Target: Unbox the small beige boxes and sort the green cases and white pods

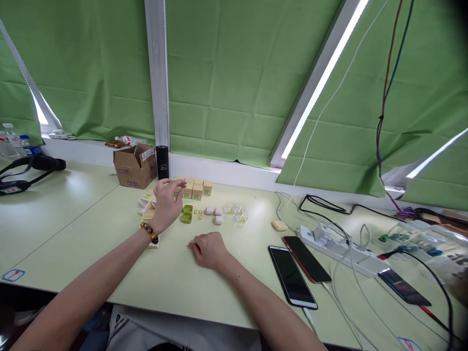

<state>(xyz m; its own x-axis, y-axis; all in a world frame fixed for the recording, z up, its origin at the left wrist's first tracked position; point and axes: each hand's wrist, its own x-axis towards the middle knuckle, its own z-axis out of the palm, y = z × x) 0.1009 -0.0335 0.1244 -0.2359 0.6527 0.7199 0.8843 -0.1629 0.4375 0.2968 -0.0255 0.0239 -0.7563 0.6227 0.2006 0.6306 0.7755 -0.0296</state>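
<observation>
My left hand (pixel 168 204), with a beaded bracelet (pixel 147 227) on its wrist, reaches over the table toward a group of small brown cardboard boxes (pixel 197 191). Its thumb and forefinger are apart, with no object visibly held. Flat cardboard pieces (pixel 146 214) lie partly hidden under that hand. Closer to me, my right hand (pixel 209 248) rests on the tabletop with its fingers curled in. Beyond it sit two green square containers (pixel 186 218), several tiny yellow pieces (pixel 200 217), three pale pinkish rounded blocks (pixel 218 220) and three clear cups (pixel 239 209) with yellow bits inside.
An opened carton (pixel 134 168) and a black cylinder (pixel 162 162) stand at the back. To the right are two phones (pixel 292 278), a white power strip (pixel 340 251), tangled cables and a yellowish lump (pixel 280 225). A black headset (pixel 31 170) lies far left.
</observation>
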